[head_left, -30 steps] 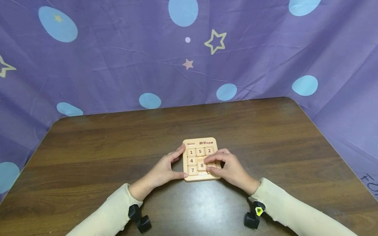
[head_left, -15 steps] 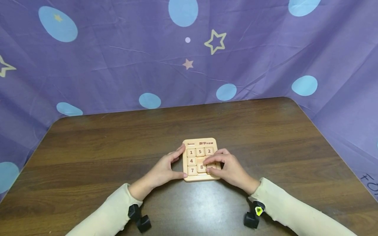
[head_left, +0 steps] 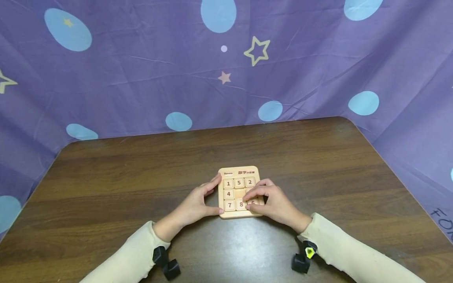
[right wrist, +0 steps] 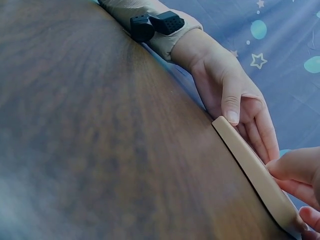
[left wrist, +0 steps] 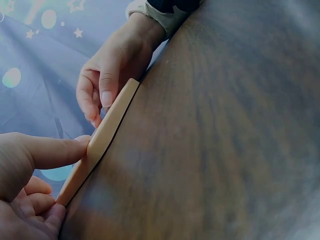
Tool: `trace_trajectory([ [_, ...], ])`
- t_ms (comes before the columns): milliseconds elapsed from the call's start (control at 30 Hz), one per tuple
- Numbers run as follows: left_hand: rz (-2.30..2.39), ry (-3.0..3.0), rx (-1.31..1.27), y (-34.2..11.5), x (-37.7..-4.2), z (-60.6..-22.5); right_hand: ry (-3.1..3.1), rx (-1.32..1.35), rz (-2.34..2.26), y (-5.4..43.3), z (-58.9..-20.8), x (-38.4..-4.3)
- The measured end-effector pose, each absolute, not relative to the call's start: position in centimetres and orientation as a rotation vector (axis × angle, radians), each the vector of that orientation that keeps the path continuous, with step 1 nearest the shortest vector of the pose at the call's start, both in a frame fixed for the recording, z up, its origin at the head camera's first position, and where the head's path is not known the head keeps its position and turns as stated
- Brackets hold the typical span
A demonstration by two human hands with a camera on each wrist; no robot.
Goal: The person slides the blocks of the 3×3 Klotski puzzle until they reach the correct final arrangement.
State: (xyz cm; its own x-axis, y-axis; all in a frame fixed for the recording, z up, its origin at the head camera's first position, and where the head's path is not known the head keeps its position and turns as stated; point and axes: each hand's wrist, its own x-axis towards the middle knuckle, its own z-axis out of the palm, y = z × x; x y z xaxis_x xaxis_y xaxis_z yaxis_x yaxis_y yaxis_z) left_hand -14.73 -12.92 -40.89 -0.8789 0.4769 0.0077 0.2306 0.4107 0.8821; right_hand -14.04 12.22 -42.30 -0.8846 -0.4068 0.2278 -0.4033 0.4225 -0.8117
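Note:
A pale wooden number sliding puzzle (head_left: 226, 215) lies on the table. Tiles 1, 5 and 2 form its top row. Tile 4 (head_left: 228, 193) is at the middle row's left, beside a bare centre slot. Below are tile 7 (head_left: 229, 205), tile 8 (head_left: 240, 204) and a partly covered tile 6 (head_left: 253, 203). My left hand (head_left: 192, 202) holds the puzzle's left side, thumb at the near corner and fingers toward the far one. Bent over the right-hand tiles, my right hand (head_left: 277, 202) touches near tile 8 with index finger and thumb, hiding the middle row's right end.
The dark wood-grain table (head_left: 141, 165) extends around the puzzle. Behind it hangs a purple curtain (head_left: 141, 70) with blue dots and stars. Black wrist devices (head_left: 301, 262) sit below both sleeves.
Tile 8 has slid toward the near edge, down into the bottom row, with my right index finger following it. Tile 6 shows more. My left hand keeps its hold.

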Motion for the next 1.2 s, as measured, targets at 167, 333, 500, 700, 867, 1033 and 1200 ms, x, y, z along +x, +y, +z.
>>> trace_trajectory([
  [167,1.464,2.417,0.635,-12.9,-14.8,-40.9,2.661,-0.717,-1.530,12.2,-42.3,-14.2],
  [333,1.462,2.411,0.622,-12.8,-14.7,-40.9,2.689,-0.670,-1.584,12.1,-42.3,-14.8],
  [500,1.460,2.411,0.610,-12.9,-14.6,-40.8,2.706,-0.636,-1.599,11.8,-42.2,-15.8],
  [700,1.453,2.420,0.609,-12.9,-14.7,-40.7,2.695,-0.618,-1.636,11.3,-42.2,-16.7],
  [867,1.456,2.414,0.605,-12.8,-14.7,-40.6,2.695,-0.599,-1.648,11.2,-42.2,-17.0],
  [1033,1.467,2.408,0.601,-12.9,-14.7,-40.7,2.718,-0.584,-1.635,11.1,-42.2,-17.0],
  [1200,1.468,2.403,0.600,-12.9,-14.6,-40.7,2.752,-0.595,-1.613,10.9,-42.4,-17.1],
])
